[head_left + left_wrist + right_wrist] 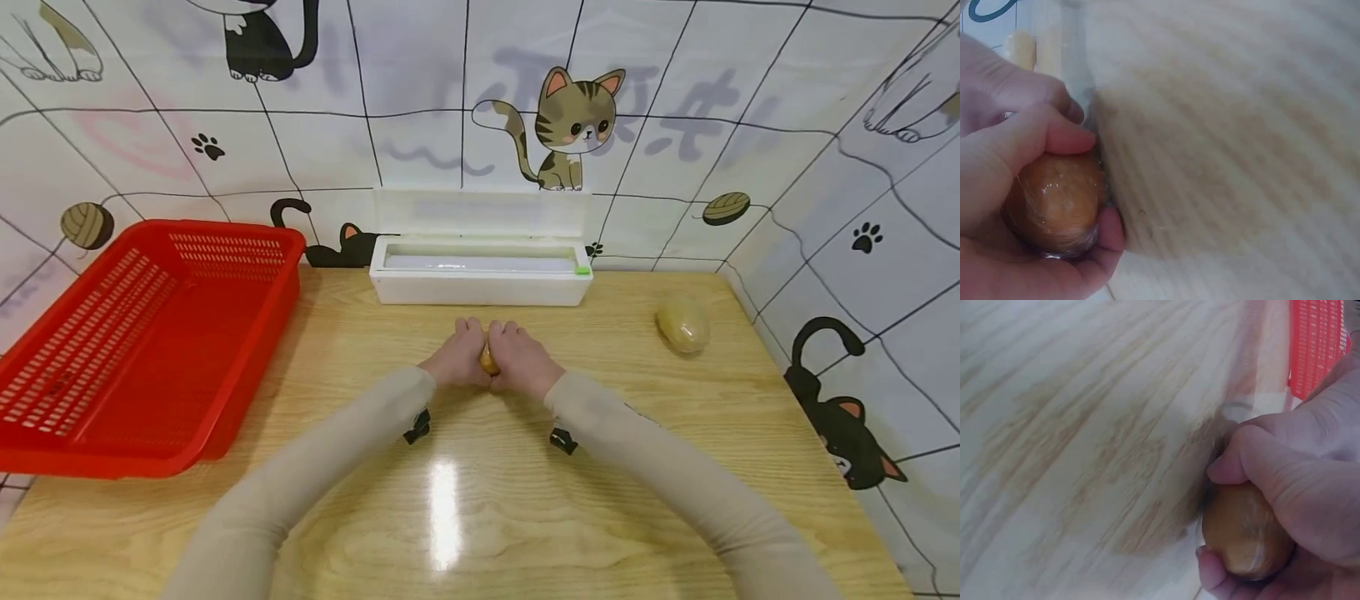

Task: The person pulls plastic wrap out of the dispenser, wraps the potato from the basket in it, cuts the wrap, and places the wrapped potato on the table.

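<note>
Near the middle of the table, both hands meet around a rounded orange-brown item wrapped in clear cling film. My left hand grips it from the left, thumb on top and fingers curled beneath. From the right side, my right hand holds it the same way, and the glossy film stretches over its surface in the right wrist view. The hands cover most of it in the head view. Behind them stands a white cling film dispenser with its lid raised and a green slider at its right end.
A red plastic basket stands on the left of the wooden table. At the back right lies a yellowish oval item in cling film. Cat-patterned sheeting covers the wall behind and the right side.
</note>
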Available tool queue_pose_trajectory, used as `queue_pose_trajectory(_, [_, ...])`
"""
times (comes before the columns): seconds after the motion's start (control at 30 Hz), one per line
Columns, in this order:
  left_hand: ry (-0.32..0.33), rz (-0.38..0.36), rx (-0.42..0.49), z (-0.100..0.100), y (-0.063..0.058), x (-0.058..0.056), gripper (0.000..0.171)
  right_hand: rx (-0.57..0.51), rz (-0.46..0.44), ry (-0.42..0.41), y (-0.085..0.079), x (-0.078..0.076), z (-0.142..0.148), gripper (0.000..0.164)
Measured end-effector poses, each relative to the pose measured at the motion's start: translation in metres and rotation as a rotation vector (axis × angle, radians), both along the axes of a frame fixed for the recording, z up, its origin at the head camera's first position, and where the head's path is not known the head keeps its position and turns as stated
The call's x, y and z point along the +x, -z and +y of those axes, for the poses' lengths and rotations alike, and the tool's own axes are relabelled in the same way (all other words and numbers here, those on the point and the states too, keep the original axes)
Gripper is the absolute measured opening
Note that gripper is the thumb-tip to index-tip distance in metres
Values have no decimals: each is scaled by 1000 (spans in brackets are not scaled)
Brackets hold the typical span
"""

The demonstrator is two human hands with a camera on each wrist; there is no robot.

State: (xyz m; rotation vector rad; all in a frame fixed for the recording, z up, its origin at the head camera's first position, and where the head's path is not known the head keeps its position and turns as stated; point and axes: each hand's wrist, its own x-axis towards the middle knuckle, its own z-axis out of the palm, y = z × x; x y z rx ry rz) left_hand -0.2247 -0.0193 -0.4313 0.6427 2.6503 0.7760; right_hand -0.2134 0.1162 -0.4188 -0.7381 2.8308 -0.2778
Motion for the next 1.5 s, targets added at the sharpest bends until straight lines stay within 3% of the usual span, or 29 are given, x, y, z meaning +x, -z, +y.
queue_pose_trajectory(0.13, [-21, -53, 17, -2, 1, -2, 69, -20, -23, -16, 3, -4, 1, 61])
queue_pose_trajectory(0.3, [-7, -11, 100, -9, 10, -1, 67, -63, -92, 39, 8, -9, 5, 68])
queue_pose_trajectory(0.4, [35, 1, 101, -11, 11, -2, 65, -42, -44, 38, 9, -9, 5, 73])
queue_pose_trajectory(0.53, [69, -51, 72, -9, 7, -5, 61, -13, 42, -17, 11, -10, 6, 72])
queue_pose_trajectory(0.6, [69, -80, 62, -8, 6, -7, 59, -41, 42, -47, 13, -12, 8, 70])
queue_pose_trajectory(0.7, [48, -115, 82, -8, 6, -9, 62, -108, -3, -77, 16, -16, 12, 73])
queue_pose_trajectory(0.83, [-25, -132, 145, -13, 11, -9, 84, -248, -81, -28, 17, -17, 16, 86])
queue_pose_trajectory(0.93, [-78, -117, 190, -23, 11, -8, 94, -325, -102, 29, 15, -13, 18, 82])
queue_pose_trajectory(1.0, [-80, -96, 213, -30, 9, -7, 87, -340, -97, 53, 12, -11, 19, 74])
queue_pose_trajectory(1.2, [18, -40, 275, -44, 6, -5, 47, -291, -56, 49, 8, -7, 19, 65])
queue_pose_trajectory(1.4, [-12, 0, 283, -43, 6, -3, 42, -113, 55, -46, 8, -3, 16, 77])
queue_pose_trajectory(1.5, [-31, -2, 296, -41, 6, -2, 42, -22, 159, -100, 10, -2, 14, 71])
